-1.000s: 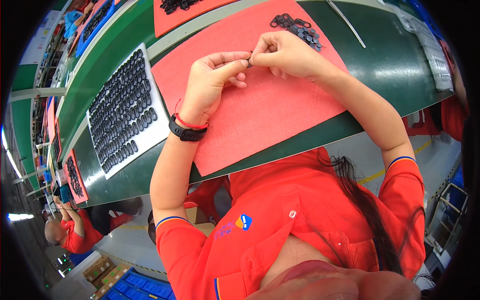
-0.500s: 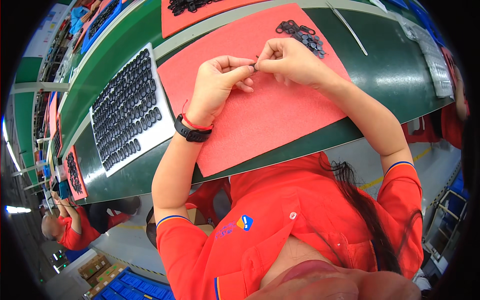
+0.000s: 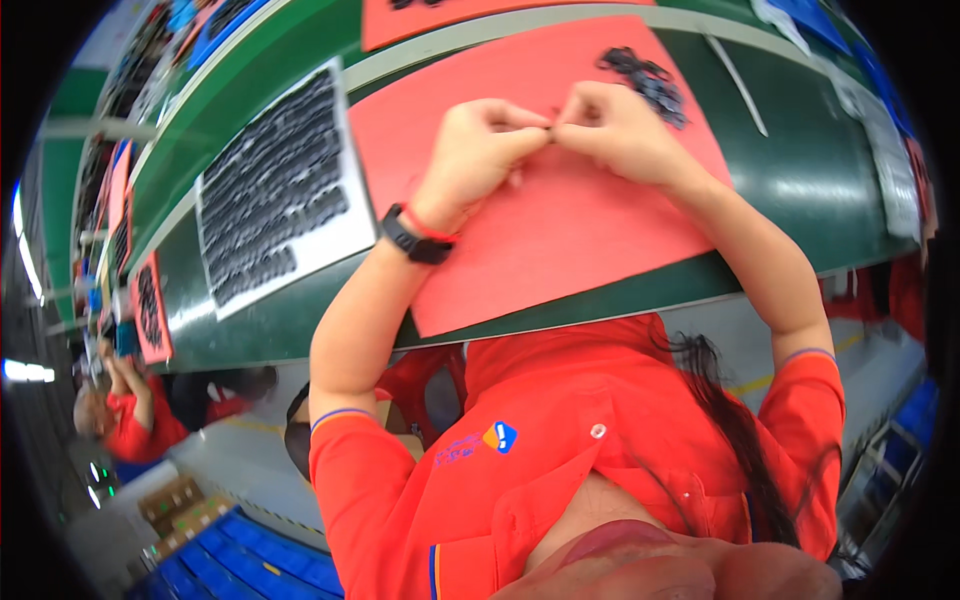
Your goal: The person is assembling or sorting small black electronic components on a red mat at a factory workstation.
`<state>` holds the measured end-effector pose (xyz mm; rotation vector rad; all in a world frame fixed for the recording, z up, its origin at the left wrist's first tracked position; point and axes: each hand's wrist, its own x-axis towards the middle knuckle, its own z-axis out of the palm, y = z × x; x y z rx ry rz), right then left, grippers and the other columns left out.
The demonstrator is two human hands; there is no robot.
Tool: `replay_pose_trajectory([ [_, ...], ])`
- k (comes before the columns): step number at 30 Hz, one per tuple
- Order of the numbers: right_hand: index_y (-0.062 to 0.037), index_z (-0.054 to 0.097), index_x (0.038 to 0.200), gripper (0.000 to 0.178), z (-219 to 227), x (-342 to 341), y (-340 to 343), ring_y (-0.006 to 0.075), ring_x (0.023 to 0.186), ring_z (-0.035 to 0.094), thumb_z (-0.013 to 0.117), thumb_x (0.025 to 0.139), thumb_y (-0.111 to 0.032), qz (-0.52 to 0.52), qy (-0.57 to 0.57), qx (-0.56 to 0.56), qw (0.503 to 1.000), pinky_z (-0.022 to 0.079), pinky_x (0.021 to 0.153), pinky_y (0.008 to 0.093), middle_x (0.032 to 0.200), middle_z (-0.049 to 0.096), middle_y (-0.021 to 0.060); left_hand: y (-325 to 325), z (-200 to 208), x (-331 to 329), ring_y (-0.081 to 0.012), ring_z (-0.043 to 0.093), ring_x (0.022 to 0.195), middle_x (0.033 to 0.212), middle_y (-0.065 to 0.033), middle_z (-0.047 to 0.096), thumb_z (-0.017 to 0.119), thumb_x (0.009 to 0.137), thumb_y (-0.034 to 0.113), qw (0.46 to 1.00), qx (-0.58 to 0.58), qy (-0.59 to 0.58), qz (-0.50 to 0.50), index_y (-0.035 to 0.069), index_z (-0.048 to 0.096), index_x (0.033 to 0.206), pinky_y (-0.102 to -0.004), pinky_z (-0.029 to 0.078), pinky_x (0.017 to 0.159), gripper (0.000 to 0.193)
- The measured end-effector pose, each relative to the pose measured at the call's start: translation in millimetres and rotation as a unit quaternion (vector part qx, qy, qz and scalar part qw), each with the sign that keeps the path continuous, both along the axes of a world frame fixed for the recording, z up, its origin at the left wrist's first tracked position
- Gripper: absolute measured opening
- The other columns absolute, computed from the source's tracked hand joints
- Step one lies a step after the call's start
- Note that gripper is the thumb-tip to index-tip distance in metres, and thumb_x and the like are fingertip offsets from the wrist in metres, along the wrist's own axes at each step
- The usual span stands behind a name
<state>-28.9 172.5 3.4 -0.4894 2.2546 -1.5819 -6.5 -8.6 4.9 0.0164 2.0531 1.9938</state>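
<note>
My left hand (image 3: pixel 478 150) and my right hand (image 3: pixel 622 132) meet fingertip to fingertip over a pink foam mat (image 3: pixel 540 245). Both are closed in a pinch on a small black part (image 3: pixel 551 132), mostly hidden by the fingers and blurred. Just beyond my right hand, at the mat's far right corner, lies a loose pile of small black oval pieces and grey discs (image 3: pixel 650 85). Left of the mat, a white sheet (image 3: pixel 357 225) carries many black oval pieces (image 3: pixel 275 180) in rows.
The green tabletop (image 3: pixel 790 190) surrounds the mat. Tweezers (image 3: pixel 738 85) lie at the far right, near clear plastic trays (image 3: pixel 885 150). Another pink mat (image 3: pixel 500 18) with black pieces sits beyond a pale rail. At the far left, another person (image 3: pixel 140 420) in red sits by the table.
The whole view has shifted and blurred, with the table sliding right in the picture. My hands stay pinched together at the fingertips, and the sheet and pile keep their places on the table.
</note>
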Motion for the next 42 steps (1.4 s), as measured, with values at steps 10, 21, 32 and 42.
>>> replay_pose_trajectory([
  [10,-0.0056,0.05,0.079,0.015,11.5,5.4,-3.0,0.0012,0.044,0.039,0.057,0.084,-0.018,-0.022,-0.043,0.017,0.999,0.027,0.038,0.016,0.061,0.048,-0.0038,-2.6,-5.3,-3.1,-0.0099,0.055,0.052,0.069,-0.0078,0.06,0.065,0.076,0.004,0.995,0.096,0.001,-0.012,-0.007,0.063,0.087,-0.0208,0.048,0.047,0.015],
  [21,-0.0023,0.052,0.08,0.014,-3.2,4.7,-3.1,0.002,0.049,0.041,0.058,0.083,-0.014,-0.024,0.025,-0.011,0.999,0.032,0.042,0.0176,0.064,0.051,-0.0016,-4.5,-2.0,-2.7,-0.0093,0.055,0.052,0.067,-0.0075,0.06,0.064,0.076,0.004,0.997,0.063,-0.003,-0.035,-0.007,0.063,0.085,-0.0202,0.046,0.046,0.014],
  [32,-0.0027,0.05,0.101,0.019,-8.6,12.0,-6.6,0.0014,0.049,0.038,0.052,0.092,-0.019,-0.025,0.046,-0.076,0.996,0.029,0.042,0.0164,0.069,0.049,-0.0017,-119.9,72.8,32.3,-0.0048,0.05,0.054,0.077,-0.0027,0.063,0.061,0.082,0.005,0.976,-0.179,0.125,-0.017,0.002,0.067,0.095,-0.0179,0.041,0.048,0.014],
  [42,-0.002,0.05,0.099,0.016,-11.7,9.3,-2.5,0.0015,0.051,0.037,0.054,0.09,-0.015,0.027,0.141,-0.003,0.99,0.03,0.043,0.0172,0.067,0.044,-0.003,-217.2,68.7,75.0,-0.0007,0.051,0.058,0.074,0.0013,0.062,0.067,0.079,0.008,0.93,-0.367,-0.006,0.017,0.001,0.064,0.087,-0.0156,0.039,0.049,0.011],
])
